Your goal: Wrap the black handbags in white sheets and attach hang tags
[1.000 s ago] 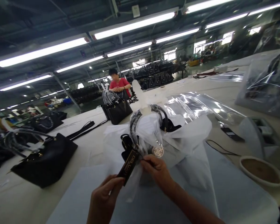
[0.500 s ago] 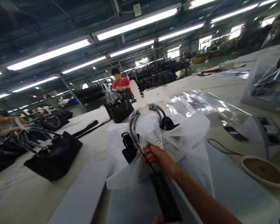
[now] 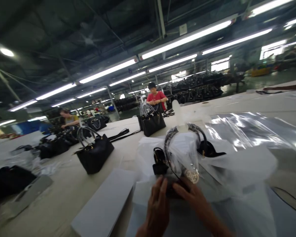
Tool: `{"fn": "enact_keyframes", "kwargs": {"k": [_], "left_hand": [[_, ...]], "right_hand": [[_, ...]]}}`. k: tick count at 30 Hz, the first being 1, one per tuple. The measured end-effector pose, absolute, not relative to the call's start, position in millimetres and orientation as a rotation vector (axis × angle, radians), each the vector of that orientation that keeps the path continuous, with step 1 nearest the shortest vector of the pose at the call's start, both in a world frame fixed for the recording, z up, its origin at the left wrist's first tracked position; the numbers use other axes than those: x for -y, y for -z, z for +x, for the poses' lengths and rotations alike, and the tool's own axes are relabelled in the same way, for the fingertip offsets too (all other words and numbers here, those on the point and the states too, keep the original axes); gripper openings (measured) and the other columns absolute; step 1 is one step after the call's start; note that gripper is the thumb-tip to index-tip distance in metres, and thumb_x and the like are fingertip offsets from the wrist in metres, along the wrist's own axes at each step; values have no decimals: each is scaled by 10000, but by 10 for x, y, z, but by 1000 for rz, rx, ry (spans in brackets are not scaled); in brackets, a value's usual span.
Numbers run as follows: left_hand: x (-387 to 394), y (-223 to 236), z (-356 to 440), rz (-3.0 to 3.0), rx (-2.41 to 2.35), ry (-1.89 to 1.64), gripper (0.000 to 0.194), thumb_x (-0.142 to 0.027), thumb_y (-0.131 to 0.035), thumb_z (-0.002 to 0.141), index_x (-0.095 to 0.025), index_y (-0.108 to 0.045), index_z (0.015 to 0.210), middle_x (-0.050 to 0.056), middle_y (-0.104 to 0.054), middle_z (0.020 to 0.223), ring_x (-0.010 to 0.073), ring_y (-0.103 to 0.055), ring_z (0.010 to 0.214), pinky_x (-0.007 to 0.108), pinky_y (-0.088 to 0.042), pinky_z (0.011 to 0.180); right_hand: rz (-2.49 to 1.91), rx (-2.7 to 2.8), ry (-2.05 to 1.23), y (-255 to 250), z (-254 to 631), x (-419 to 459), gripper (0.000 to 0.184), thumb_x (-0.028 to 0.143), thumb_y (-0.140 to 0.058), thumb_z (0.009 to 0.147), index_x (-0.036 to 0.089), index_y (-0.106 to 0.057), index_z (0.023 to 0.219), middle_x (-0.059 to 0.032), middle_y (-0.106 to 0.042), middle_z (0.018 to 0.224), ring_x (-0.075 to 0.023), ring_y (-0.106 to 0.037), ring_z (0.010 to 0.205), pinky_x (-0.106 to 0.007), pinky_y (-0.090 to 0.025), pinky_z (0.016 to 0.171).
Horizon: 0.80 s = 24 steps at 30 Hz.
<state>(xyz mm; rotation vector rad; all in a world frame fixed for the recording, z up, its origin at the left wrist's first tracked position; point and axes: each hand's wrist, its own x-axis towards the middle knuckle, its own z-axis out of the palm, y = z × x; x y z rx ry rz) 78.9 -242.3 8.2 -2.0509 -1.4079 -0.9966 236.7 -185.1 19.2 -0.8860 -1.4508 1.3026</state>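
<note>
A handbag wrapped in white tissue (image 3: pixel 207 177) stands in front of me, its handles (image 3: pixel 169 140) covered in clear film. A round metal emblem (image 3: pixel 192 176) hangs at its front. Between my hands lies a dark hang tag (image 3: pixel 174 191), flat against the bag's front, its thin cord running up towards the handle. My left hand (image 3: pixel 158 204) has its fingers at the tag's left end. My right hand (image 3: pixel 196 199) presses fingers over its right part. Both hands are somewhat blurred, and the tag is partly covered by fingers.
Black handbags (image 3: pixel 95 154) and straps (image 3: pixel 123 134) stand on the table to the left and behind. A stack of white board (image 3: pixel 106 200) lies at left front, clear plastic bags (image 3: pixel 251 128) at right. A person in red (image 3: pixel 156 96) works across the table.
The dangling hang tag has been raised against the bag's front. My left hand has come up into view beside it, and my right hand has moved from the cord onto the tag. The view has turned left.
</note>
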Motion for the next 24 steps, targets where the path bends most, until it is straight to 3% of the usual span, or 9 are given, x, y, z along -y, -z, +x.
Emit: {"fn": "enact_keyframes", "kwargs": {"k": [3, 7, 10, 12, 14, 18, 24], "left_hand": [[2380, -174, 761, -2040, 1361, 894, 426, -139, -373, 901, -99, -394, 1325, 151, -512, 1298, 201, -460, 1220, 311, -478, 932], [2285, -400, 703, -1908, 1409, 823, 488, -249, -519, 859, -93, -421, 1311, 169, -525, 1256, 290, -473, 1150, 437, -457, 895], [2147, -529, 679, -1971, 1436, 857, 259, -257, -677, 748, -155, -610, 977, 117, -570, 1092, 296, -497, 1063, 466, -448, 864], [2074, -551, 686, -2059, 1392, 868, 187, -237, -743, 684, -162, -594, 769, 95, -554, 1046, 280, -497, 1037, 449, -446, 856], [2044, -537, 698, -2125, 1354, 874, 229, -249, -772, 653, -154, -576, 725, 90, -547, 1038, 272, -492, 1037, 439, -441, 863], [2099, -593, 624, -2165, 1325, 854, 137, -187, -701, 720, -163, -569, 690, 75, -578, 1031, 250, -496, 1056, 406, -423, 880], [1942, -1126, 276, -2110, 1530, 689, 114, -133, -542, 774, -191, -583, 684, 62, -644, 1003, 241, -538, 1019, 392, -405, 844]], "right_hand": [[-1023, 1469, -1252, -17, 2334, 1830, 418, 456, -684, 613, 193, -656, 937, -68, -703, 894, -268, -643, 853, -371, -511, 795], [-1039, 1556, -1292, 97, 2453, 1807, 402, 473, -674, 629, 194, -647, 918, -49, -698, 848, -245, -643, 808, -313, -518, 726], [-984, 1645, -1343, 52, 2531, 1831, 314, 478, -650, 669, 193, -630, 800, -17, -655, 710, -199, -611, 684, -267, -492, 625], [-963, 1646, -1357, 8, 2548, 1857, 297, 474, -638, 686, 191, -613, 771, -5, -625, 668, -178, -582, 648, -250, -469, 592], [-967, 1626, -1360, -42, 2552, 1893, 287, 461, -641, 685, 188, -605, 768, 2, -602, 653, -165, -559, 634, -242, -451, 579], [-983, 1558, -1345, -226, 2572, 2011, 237, 399, -652, 657, 182, -583, 723, 25, -531, 612, -134, -493, 600, -227, -403, 553], [-909, 1527, -1487, -471, 2621, 2070, 180, 305, -665, 618, 185, -554, 694, 50, -490, 598, -106, -444, 575, -212, -356, 537]]}}
